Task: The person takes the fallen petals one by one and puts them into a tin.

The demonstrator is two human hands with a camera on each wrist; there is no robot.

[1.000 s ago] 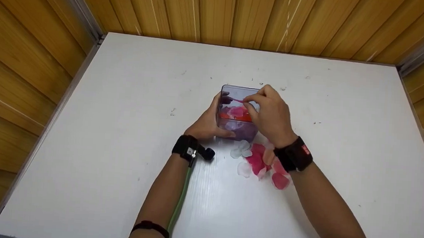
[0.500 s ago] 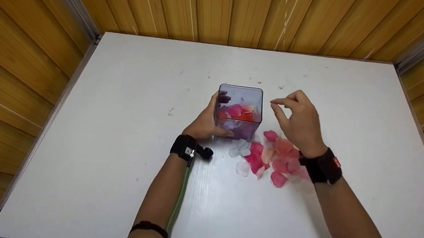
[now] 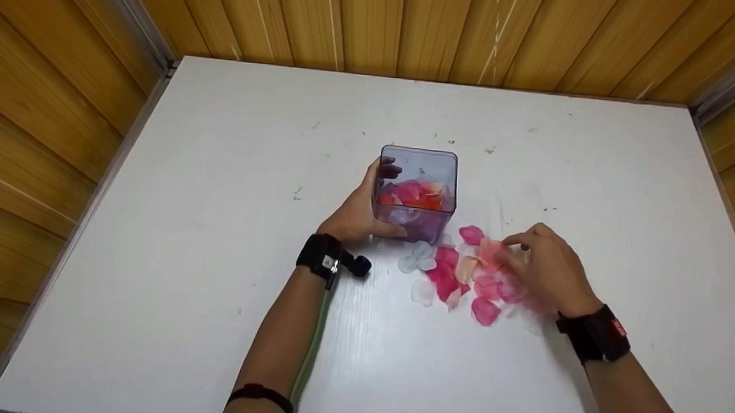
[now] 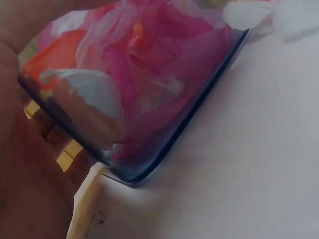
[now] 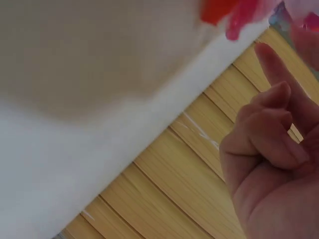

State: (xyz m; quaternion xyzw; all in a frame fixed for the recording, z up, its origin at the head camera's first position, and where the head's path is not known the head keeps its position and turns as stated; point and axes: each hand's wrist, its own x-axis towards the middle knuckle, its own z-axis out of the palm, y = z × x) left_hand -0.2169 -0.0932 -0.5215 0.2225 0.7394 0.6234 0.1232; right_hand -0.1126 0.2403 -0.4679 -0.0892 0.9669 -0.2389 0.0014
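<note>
My left hand [image 3: 353, 215] grips a clear purple-tinted square plastic box [image 3: 429, 227] from its left side, thumb along the front and fingers behind. Pink, red and orange petals [image 3: 410, 190] lie inside it; the left wrist view shows them pressed against the box wall [image 4: 199, 107]. Loose pink, peach and white petals [image 3: 446, 275] are spread to the front right of the box. Right over a peach-pink petal [image 3: 491, 251] are the thumb and index finger of my right hand [image 3: 555, 269], held apart. Its other fingers [image 5: 264, 129] curl into the palm in the right wrist view.
A white four-petalled flower piece [image 3: 417, 259] lies at the box's front edge. The white table [image 3: 216, 178] is bordered by wood-plank walls [image 3: 372, 25] at the back and sides. A green cable [image 3: 314, 340] runs along the left forearm.
My right hand has left the box's opening, where it held a thin pink petal, and has come right and down to the loose petals. The left hand and box stay in place.
</note>
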